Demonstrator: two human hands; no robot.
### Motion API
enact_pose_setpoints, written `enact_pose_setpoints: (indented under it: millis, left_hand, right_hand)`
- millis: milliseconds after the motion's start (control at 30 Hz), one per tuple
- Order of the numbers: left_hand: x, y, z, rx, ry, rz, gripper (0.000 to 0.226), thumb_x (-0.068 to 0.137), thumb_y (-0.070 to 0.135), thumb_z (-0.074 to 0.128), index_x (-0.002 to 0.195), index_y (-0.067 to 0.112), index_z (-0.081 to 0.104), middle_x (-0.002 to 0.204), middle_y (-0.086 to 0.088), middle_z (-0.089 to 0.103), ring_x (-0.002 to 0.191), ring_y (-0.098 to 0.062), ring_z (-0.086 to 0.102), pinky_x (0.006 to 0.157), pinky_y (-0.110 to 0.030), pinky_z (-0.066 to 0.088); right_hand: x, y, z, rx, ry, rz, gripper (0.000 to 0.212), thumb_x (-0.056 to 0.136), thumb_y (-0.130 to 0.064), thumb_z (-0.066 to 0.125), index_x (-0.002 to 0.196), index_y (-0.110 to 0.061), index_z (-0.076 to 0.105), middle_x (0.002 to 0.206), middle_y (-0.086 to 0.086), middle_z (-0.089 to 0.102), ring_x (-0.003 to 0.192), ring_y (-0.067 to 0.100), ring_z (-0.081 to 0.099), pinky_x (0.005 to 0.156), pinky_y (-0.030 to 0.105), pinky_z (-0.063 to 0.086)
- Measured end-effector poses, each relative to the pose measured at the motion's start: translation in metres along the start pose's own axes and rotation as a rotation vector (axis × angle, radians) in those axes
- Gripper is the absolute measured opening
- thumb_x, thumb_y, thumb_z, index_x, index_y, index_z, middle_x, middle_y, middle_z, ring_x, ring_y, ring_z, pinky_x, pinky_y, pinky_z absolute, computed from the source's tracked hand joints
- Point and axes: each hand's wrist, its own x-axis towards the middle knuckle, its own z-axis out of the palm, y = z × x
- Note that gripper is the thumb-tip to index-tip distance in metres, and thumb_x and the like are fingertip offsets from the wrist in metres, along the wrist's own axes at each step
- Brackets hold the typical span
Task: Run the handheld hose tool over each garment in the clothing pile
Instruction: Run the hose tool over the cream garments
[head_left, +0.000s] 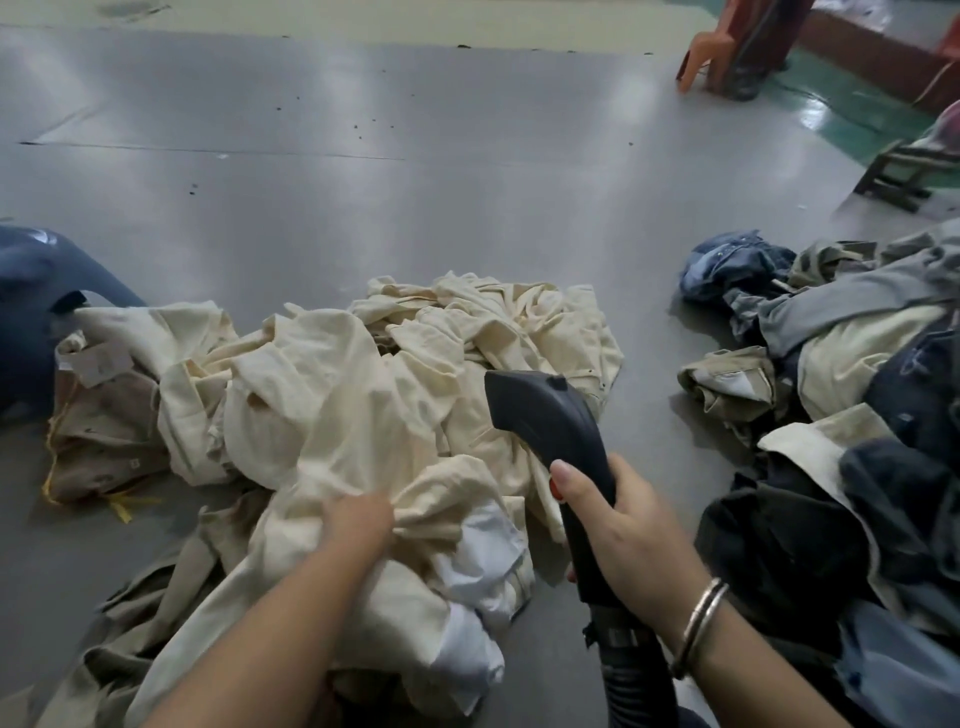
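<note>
Cream cotton garments (363, 395) lie in a crumpled heap on the grey smooth floor (311, 171), directly in front of the person. The left hand (358, 519) reaches into the near part of this heap and grips a fold of the cream cloth; its fingers are curled into the fabric and mostly hidden by it, so I cannot tell how each finger lies. The right hand (628, 525) holds the dark grey plastic hose tool (545, 415) by its handle, with the fingers wrapped around the handle and the thumb laid along its left side. A metal bangle (698, 623) sits on the right wrist. The wide head of the tool points away from the person and is above the right part of the cream heap, very near to the cloth; whether it touches the cloth I cannot tell. A black ribbed hose (639, 680) leaves the bottom of the handle and goes down out of view.

At the right edge lies a second pile of mixed garments (857, 374) in blue denim, grey, khaki and dark navy, apart from the cream heap. At the left edge a dark blue rounded object (31, 291) touches the cream heap. Far at the upper right an orange plastic chair (701, 57) stands on the floor.
</note>
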Motion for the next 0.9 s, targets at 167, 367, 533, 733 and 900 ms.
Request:
enact_pose_setpoints:
  millis: [167,367,533,733,900]
  left_hand:
    - [-0.063,-0.044,0.067,-1.082,-0.175,-0.550,0.046,0.090,0.034,0.053,0.115,-0.004,0.063,0.118,-0.026,0.062,0.110,-0.036,0.056,0.085,-0.035,0.044]
    - [-0.122,0.016,0.060,-2.391,-0.351,-0.527,0.026,0.072,0.019,0.077,0.084,-0.001,0.064,0.068,-0.013,0.070,0.068,-0.024,0.067,0.068,-0.034,0.046]
    - [-0.125,0.008,0.067,-2.027,-0.130,-0.643,0.023,0.097,0.015,0.049,0.107,-0.001,0.062,0.116,-0.024,0.063,0.113,-0.036,0.057,0.083,-0.037,0.045]
    - [-0.060,-0.048,0.052,-1.703,0.142,-0.684,0.087,0.085,0.009,0.068,0.152,0.008,0.012,0.147,-0.023,0.037,0.137,-0.036,0.032,0.112,-0.040,0.023]
    - [-0.062,-0.030,0.054,-1.979,-0.082,-0.572,0.037,0.095,0.019,0.054,0.124,-0.004,0.057,0.116,-0.018,0.064,0.104,-0.033,0.060,0.088,-0.038,0.048]
  right_hand:
    - [-0.003,-0.001,0.015,-0.027,-0.058,-0.034,0.051,0.065,-0.071,0.050,0.093,-0.029,0.058,0.077,-0.001,0.065,0.070,0.017,0.065,0.066,0.039,0.056]
    - [-0.012,0.002,0.044,-0.014,-0.164,-0.008,0.029,0.081,-0.059,0.061,0.088,-0.031,0.060,0.072,-0.002,0.067,0.061,0.012,0.063,0.058,0.035,0.055]
    - [-0.014,0.009,0.055,-0.021,-0.183,-0.020,0.008,0.088,-0.040,0.064,0.089,-0.034,0.060,0.066,-0.008,0.066,0.052,0.005,0.058,0.049,0.027,0.047]
    - [-0.010,0.015,0.054,-0.045,-0.137,0.052,0.026,0.079,-0.050,0.065,0.095,-0.029,0.062,0.066,-0.004,0.067,0.057,0.010,0.063,0.056,0.030,0.051]
    - [-0.002,0.008,0.066,-0.116,-0.156,-0.021,0.032,0.077,-0.059,0.061,0.085,-0.028,0.061,0.066,-0.017,0.065,0.059,0.002,0.059,0.060,0.024,0.046]
